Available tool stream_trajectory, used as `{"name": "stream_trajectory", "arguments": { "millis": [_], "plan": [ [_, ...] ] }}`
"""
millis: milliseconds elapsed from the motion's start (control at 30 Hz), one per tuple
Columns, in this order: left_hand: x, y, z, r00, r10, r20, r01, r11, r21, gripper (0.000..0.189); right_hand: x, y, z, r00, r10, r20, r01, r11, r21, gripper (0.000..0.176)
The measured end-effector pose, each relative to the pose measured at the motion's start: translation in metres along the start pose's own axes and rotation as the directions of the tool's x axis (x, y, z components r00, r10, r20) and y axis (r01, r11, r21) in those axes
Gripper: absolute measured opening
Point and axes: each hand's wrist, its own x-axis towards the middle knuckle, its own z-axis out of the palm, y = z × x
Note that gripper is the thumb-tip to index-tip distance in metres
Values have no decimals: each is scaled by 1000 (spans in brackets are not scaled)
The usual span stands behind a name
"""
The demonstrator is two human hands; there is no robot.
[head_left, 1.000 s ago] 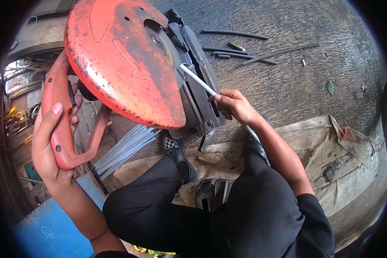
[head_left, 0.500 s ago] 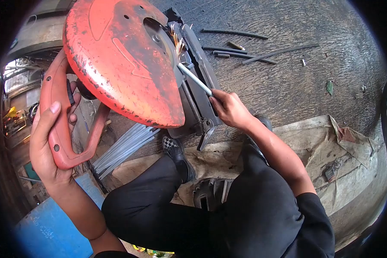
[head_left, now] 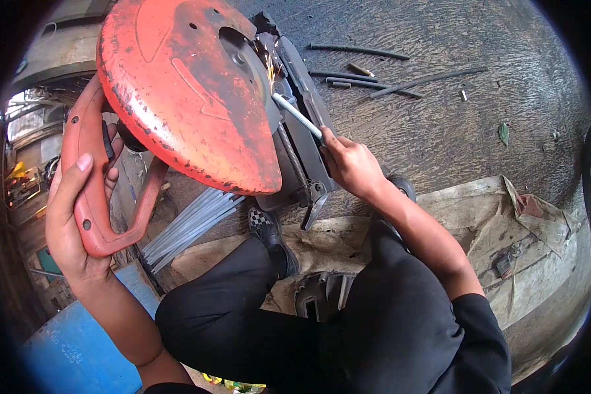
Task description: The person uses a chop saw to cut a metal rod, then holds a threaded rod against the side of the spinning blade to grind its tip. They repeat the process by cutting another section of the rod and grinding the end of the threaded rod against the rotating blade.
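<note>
My left hand (head_left: 72, 210) is wrapped around the red handle (head_left: 88, 171) of a cut-off saw, its fingers at the black trigger. The saw's worn red blade guard (head_left: 184, 98) fills the upper left, with dark scuffs and chipped paint. My right hand (head_left: 351, 161) grips a grey metal rod (head_left: 299, 118) near its lower end. The rod's other end touches the edge of the cutting disc (head_left: 264, 82), where orange sparks (head_left: 270, 69) fly up. Beneath the rod lies the saw's dark metal base (head_left: 308, 131) with its threaded vise screw (head_left: 294, 154).
A bundle of long grey rods (head_left: 190, 226) lies on the floor below the saw. Several dark rods (head_left: 387, 82) are scattered at the upper right. A dirty cloth (head_left: 479, 230) spreads on the right, and a blue panel (head_left: 79, 348) stands lower left.
My right hand has shifted slightly, and the rod's angle has changed a little. Sparks look smaller now. The left hand and the saw stay almost in place.
</note>
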Motion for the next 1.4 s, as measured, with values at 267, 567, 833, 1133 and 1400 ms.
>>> {"name": "stream_trajectory", "arguments": {
  "millis": [267,567,833,1133,1400],
  "plan": [
    [12,-5,-29,990,-59,125,51,997,63,53,7,22,-10,917,282,281,-398,680,615,31],
    [7,-2,-14,998,-14,60,10,997,71,54,10,13,-22,834,139,534,-519,529,672,33],
    [5,-2,-14,1000,-20,24,18,997,78,54,9,3,-11,954,142,264,-237,897,374,23],
    [1,0,-4,1000,13,21,-13,999,44,48,5,-8,-6,980,130,151,-167,949,268,16],
    [0,1,-2,1000,-10,-14,10,999,49,50,-2,-15,3,998,66,15,-65,995,-73,30]
  ]
}}
